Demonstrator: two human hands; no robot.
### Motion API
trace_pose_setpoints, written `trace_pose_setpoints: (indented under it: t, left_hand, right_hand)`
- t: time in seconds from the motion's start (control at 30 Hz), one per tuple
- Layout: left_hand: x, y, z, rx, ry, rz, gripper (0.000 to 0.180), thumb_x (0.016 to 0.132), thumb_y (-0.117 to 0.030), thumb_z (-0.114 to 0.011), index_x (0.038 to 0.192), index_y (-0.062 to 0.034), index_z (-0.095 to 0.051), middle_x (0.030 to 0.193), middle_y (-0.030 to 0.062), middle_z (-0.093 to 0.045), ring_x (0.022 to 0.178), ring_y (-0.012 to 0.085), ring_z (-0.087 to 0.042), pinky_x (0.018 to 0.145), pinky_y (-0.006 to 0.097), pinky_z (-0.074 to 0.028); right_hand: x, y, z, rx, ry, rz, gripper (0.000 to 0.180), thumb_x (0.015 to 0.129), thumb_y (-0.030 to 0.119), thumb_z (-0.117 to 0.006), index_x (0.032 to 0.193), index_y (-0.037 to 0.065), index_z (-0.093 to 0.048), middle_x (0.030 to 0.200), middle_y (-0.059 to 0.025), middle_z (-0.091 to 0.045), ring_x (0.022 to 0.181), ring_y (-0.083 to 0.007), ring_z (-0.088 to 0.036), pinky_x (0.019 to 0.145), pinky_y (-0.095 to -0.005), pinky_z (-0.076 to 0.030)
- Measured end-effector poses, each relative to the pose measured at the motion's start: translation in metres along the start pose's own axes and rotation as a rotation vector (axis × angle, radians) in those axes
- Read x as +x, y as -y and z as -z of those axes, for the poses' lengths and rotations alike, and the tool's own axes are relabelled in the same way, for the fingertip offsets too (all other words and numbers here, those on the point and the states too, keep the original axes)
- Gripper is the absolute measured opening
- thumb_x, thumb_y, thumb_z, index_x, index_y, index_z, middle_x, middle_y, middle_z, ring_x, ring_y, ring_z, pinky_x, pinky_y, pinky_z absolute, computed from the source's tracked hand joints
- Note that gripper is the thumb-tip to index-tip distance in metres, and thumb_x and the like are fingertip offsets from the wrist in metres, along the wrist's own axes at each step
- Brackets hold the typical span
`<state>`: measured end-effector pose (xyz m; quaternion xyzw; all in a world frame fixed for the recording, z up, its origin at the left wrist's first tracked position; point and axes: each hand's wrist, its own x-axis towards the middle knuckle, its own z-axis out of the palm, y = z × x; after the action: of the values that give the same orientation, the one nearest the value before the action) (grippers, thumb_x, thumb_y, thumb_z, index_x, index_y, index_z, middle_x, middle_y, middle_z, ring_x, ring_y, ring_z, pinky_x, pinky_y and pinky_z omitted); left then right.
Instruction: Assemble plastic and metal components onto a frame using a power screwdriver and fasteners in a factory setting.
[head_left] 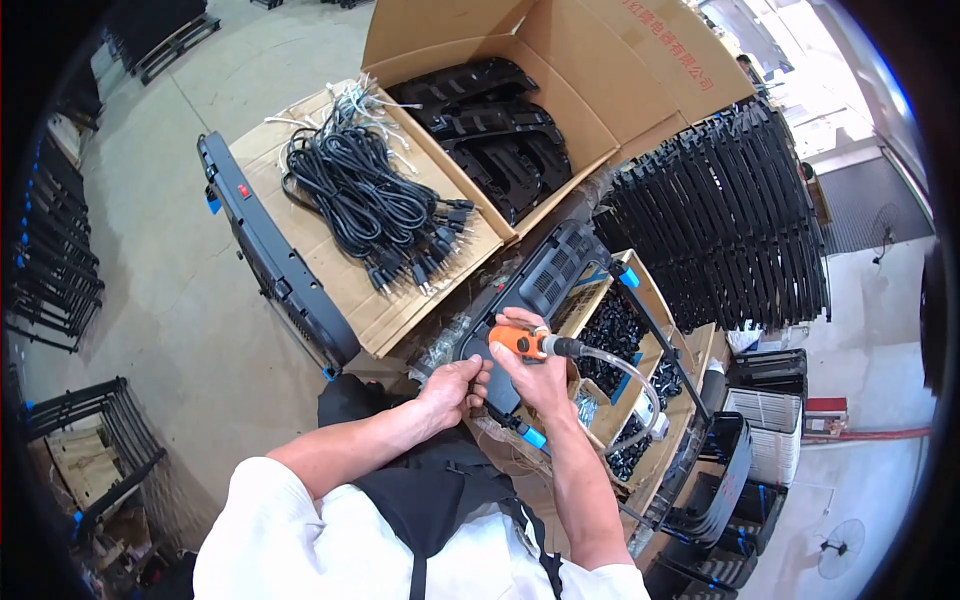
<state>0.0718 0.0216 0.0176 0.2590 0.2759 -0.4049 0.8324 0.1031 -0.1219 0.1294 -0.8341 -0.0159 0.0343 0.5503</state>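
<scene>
My right hand (543, 378) is wrapped round an orange air screwdriver (514, 341), with a clear hose (640, 378) running from its back end off to the right. The tool's tip is hidden. Just left of it, my left hand (455, 390) has its fingers curled and pinched together; anything between them is too small or hidden to name. Both hands are over the near end of a black plastic housing (552, 272) with vent grilles. That housing lies on a black tubular frame (655, 330) with blue end pieces.
Black power cords (355, 190) lie bundled on cardboard at the left, beside a second black housing (280, 255) with a red switch. Behind, an open carton (610, 80) holds black plastic parts. Small black pieces (612, 340) fill a bin at the right. Black frames (715, 215) are stacked beyond.
</scene>
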Motion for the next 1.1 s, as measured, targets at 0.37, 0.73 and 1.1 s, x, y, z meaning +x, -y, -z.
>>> trace_pose_setpoints:
  t: [0.37, 0.73, 1.1]
  left_hand:
    - [0.037, -0.015, -0.062, -0.170, 0.094, -0.050, 0.025, 0.109, -0.034, -0.061, 0.108, -0.0090, -0.067, 0.082, -0.0016, -0.066, 0.069, 0.0111, -0.063, 0.059, 0.025, -0.056]
    - [0.118, 0.028, -0.182, -0.177, 0.167, 0.088, 0.028, 0.111, -0.034, -0.056, 0.113, -0.0083, -0.067, 0.081, -0.0024, -0.064, 0.070, 0.0108, -0.061, 0.061, 0.025, -0.054]
    - [0.154, 0.051, -0.221, 0.142, 0.136, 0.014, 0.022, 0.113, -0.020, -0.051, 0.122, -0.0044, -0.064, 0.096, 0.0028, -0.067, 0.084, 0.0138, -0.063, 0.073, 0.029, -0.052]
  right_hand:
    - [-0.043, 0.019, 0.080, 0.260, -0.175, -0.002, 0.053, 0.090, -0.001, -0.077, 0.137, 0.001, -0.054, 0.134, -0.0172, -0.068, 0.124, -0.0241, -0.066, 0.110, -0.0382, -0.052]
    - [-0.040, -0.027, 0.205, 0.198, -0.300, 0.057, 0.053, 0.090, 0.003, -0.078, 0.137, 0.002, -0.053, 0.135, -0.0189, -0.067, 0.125, -0.0259, -0.065, 0.111, -0.0408, -0.050]
    - [0.094, -0.077, 0.314, 0.240, -0.386, 0.104, 0.051, 0.088, 0.000, -0.078, 0.135, 0.000, -0.058, 0.125, -0.0146, -0.072, 0.114, -0.0205, -0.069, 0.104, -0.0361, -0.055]
